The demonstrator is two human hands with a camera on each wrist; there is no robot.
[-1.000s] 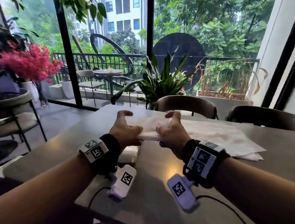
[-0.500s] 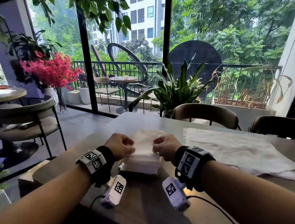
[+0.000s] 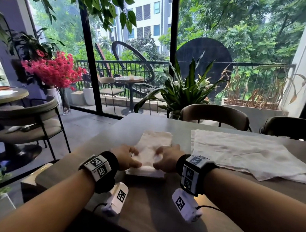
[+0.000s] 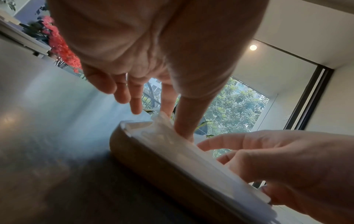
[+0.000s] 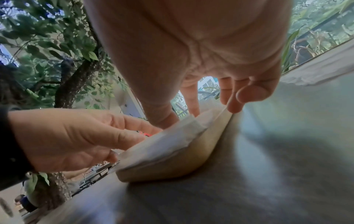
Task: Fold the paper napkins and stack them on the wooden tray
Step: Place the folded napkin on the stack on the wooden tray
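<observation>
A stack of folded white napkins (image 3: 148,158) lies in the wooden tray (image 3: 146,176) at the table's middle. My left hand (image 3: 131,157) rests on the stack's left side with fingers stretched out. In the left wrist view, the left hand (image 4: 153,118) presses its thumb (image 4: 184,130) into the top napkin (image 4: 162,136) above the tray wall (image 4: 153,160). My right hand (image 3: 163,154) lies on the stack's right side. In the right wrist view, the right hand (image 5: 195,115) touches the napkin stack (image 5: 168,144) with its fingertips (image 5: 230,106), over the tray (image 5: 193,160).
A pile of unfolded napkins (image 3: 244,154) is spread on the table (image 3: 156,208) to the right of the tray. Two chairs (image 3: 217,115) stand along the far edge, with a potted plant (image 3: 183,91) behind them. The table's left edge is close to my left arm.
Both hands came down with the folded napkin onto the stack in the tray. Their curled fingers have straightened and now lie on top of it.
</observation>
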